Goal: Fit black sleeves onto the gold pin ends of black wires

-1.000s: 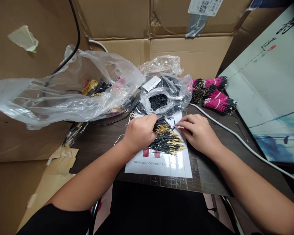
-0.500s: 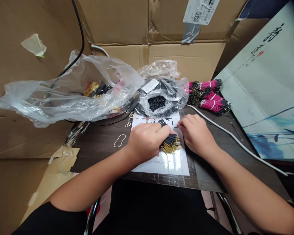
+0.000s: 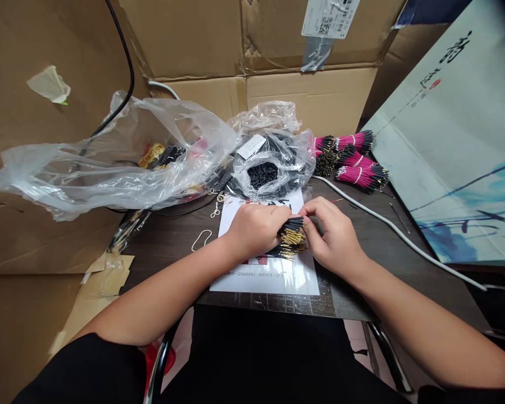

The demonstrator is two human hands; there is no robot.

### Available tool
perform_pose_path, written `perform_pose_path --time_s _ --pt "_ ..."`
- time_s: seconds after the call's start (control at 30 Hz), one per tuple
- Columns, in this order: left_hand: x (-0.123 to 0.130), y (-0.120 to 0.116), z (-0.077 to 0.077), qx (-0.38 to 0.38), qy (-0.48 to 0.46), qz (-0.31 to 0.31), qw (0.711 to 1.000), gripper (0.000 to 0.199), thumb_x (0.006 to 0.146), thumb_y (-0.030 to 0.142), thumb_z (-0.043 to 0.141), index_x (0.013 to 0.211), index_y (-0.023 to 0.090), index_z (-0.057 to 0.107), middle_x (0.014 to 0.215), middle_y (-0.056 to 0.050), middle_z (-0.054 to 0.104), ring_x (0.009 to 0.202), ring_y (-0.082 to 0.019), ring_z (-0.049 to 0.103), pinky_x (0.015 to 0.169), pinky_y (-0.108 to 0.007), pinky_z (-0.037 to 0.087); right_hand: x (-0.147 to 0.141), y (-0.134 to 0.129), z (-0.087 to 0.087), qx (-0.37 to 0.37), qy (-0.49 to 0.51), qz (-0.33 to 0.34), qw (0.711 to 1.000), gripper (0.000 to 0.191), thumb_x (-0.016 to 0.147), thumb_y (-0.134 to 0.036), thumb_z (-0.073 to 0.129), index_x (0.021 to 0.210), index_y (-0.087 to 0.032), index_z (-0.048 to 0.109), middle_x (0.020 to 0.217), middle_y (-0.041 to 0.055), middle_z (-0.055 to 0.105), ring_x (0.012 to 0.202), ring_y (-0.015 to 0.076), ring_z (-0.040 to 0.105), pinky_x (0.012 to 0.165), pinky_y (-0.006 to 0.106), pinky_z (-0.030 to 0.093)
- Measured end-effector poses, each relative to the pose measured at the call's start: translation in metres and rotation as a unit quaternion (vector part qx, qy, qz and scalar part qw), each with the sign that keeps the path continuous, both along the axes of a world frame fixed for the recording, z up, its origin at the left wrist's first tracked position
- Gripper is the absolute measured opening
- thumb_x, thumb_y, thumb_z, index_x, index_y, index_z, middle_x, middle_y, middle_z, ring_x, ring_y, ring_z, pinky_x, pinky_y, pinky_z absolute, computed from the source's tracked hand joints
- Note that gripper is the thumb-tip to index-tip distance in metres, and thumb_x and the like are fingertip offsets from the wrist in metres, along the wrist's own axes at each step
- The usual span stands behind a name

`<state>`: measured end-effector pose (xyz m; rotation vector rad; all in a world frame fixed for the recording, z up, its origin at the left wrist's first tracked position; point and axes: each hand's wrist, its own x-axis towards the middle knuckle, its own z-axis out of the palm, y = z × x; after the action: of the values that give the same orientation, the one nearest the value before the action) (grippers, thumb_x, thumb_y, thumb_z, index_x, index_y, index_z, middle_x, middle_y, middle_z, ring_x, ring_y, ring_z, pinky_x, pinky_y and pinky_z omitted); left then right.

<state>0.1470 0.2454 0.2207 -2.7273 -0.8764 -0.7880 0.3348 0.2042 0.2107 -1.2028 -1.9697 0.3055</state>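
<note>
My left hand [image 3: 258,229] is wrapped round a bundle of thin black wires [image 3: 293,231] with gold-coloured tips, above a printed white sheet [image 3: 269,283]. Close against the bundle's right side, my right hand [image 3: 332,235] has thumb and forefinger pinched together; what lies between them is too small to make out. Beyond both hands, an opened clear bag holds many short black tubes [image 3: 263,175]. A few loose black pieces lie on the sheet, partly hidden behind my left hand.
Banded bundles of pink wires [image 3: 357,175] lie at the back right beside a white cable [image 3: 387,219]. A large clear plastic bag [image 3: 109,168] spreads across the left. Rubber bands [image 3: 202,240] rest left of the sheet. Cardboard [image 3: 311,98] walls the back.
My right hand has moved left to meet the bundle, and its fingertips now touch the wires. The bundle's tips look more spread out. The whole view has shifted slightly.
</note>
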Motion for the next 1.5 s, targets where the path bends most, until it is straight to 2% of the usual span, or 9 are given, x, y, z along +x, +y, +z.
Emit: perform_pose_path --time_s 0.17,0.47,0.53,0.63,0.7,0.8,0.97,1.33,1.5 --pt "-0.005 -0.006 -0.003 -0.046 -0.03 -0.012 0.998 0.022 0.09 0.029 0.045 0.079 0.017 0.06 0.064 0.001 0.064 0.057 -0.014 0.06 0.052 -0.026 0.038 -0.005 -0.004 0.003 -0.017 0.029 0.018 0.999 0.005 0.089 -0.019 0.05 0.09 -0.017 0.054 0.086 0.0033 0.057 0.083 0.0135 0.052 0.078 0.031 0.042" --pt "-0.007 -0.009 -0.005 0.062 -0.028 0.015 0.998 0.03 0.093 0.031 0.044 0.068 0.017 0.053 0.054 0.001 0.055 0.046 -0.013 0.051 0.048 -0.028 0.03 -0.007 -0.002 0.001 -0.217 0.163 0.024 0.962 0.014 0.089 -0.033 0.056 0.092 -0.021 0.063 0.087 0.0002 0.064 0.08 0.0116 0.059 0.074 0.028 0.046" --pt "-0.008 -0.009 -0.005 0.065 -0.025 0.034 0.997 0.031 0.094 0.033 0.046 0.068 0.017 0.053 0.054 0.001 0.055 0.047 -0.013 0.052 0.048 -0.028 0.03 -0.004 -0.002 0.001 -0.193 0.182 -0.004 0.964 0.012 0.087 -0.031 0.058 0.09 -0.021 0.062 0.085 0.0003 0.064 0.078 0.0116 0.059 0.072 0.028 0.046" --pt "-0.009 -0.007 -0.005 0.073 -0.016 0.07 0.995 0.032 0.095 0.033 0.046 0.068 0.017 0.054 0.055 0.001 0.056 0.047 -0.012 0.052 0.048 -0.029 0.029 0.002 -0.004 0.009 -0.063 0.158 -0.022 0.985 0.005 0.082 -0.02 0.062 0.087 -0.02 0.063 0.085 0.0013 0.064 0.08 0.0124 0.059 0.075 0.029 0.047" --pt "-0.01 -0.006 -0.005 0.073 -0.006 0.091 0.993 0.033 0.095 0.033 0.046 0.068 0.017 0.055 0.054 0.001 0.057 0.047 -0.012 0.052 0.047 -0.028 0.028 0.004 -0.008 0.016 0.02 0.115 0.004 0.993 0.013 0.077 -0.012 0.066 0.087 -0.019 0.063 0.085 0.0019 0.065 0.08 0.013 0.06 0.076 0.03 0.048" --pt "-0.01 -0.005 -0.006 0.067 0.01 0.099 0.993 0.033 0.096 0.034 0.046 0.069 0.017 0.056 0.055 0.0 0.058 0.048 -0.012 0.053 0.047 -0.028 0.026 0.004 -0.013 0.021 0.082 0.036 0.05 0.995 0.024 0.07 -0.006 0.069 0.09 -0.018 0.064 0.084 0.0019 0.066 0.078 0.013 0.06 0.075 0.031 0.049" --pt "-0.008 -0.007 -0.007 0.052 0.027 0.109 0.992 0.034 0.097 0.033 0.042 0.071 0.017 0.055 0.055 0.0 0.058 0.046 -0.013 0.053 0.045 -0.027 0.024 0.0 -0.016 0.018 0.092 -0.036 0.054 0.994 0.024 0.07 -0.008 0.07 0.09 -0.018 0.064 0.082 0.002 0.067 0.075 0.0125 0.059 0.073 0.031 0.049" --pt "-0.007 -0.008 -0.008 -0.003 0.03 0.109 0.994 0.037 0.099 0.034 0.036 0.072 0.017 0.055 0.055 -0.002 0.059 0.048 -0.015 0.055 0.045 -0.025 0.024 0.001 -0.015 0.019 0.085 -0.029 0.032 0.995 0.02 0.072 -0.009 0.067 0.088 -0.02 0.062 0.079 0.0012 0.065 0.072 0.0121 0.058 0.07 0.03 0.048" --pt "-0.006 -0.009 -0.008 0.023 0.031 0.11 0.993 0.036 0.098 0.034 0.039 0.07 0.016 0.055 0.054 -0.002 0.058 0.047 -0.014 0.055 0.045 -0.027 0.022 0.001 -0.015 0.02 0.087 -0.03 0.033 0.995 0.02 0.071 -0.007 0.068 0.085 -0.018 0.061 0.077 0.0011 0.064 0.071 0.0112 0.056 0.069 0.029 0.048"
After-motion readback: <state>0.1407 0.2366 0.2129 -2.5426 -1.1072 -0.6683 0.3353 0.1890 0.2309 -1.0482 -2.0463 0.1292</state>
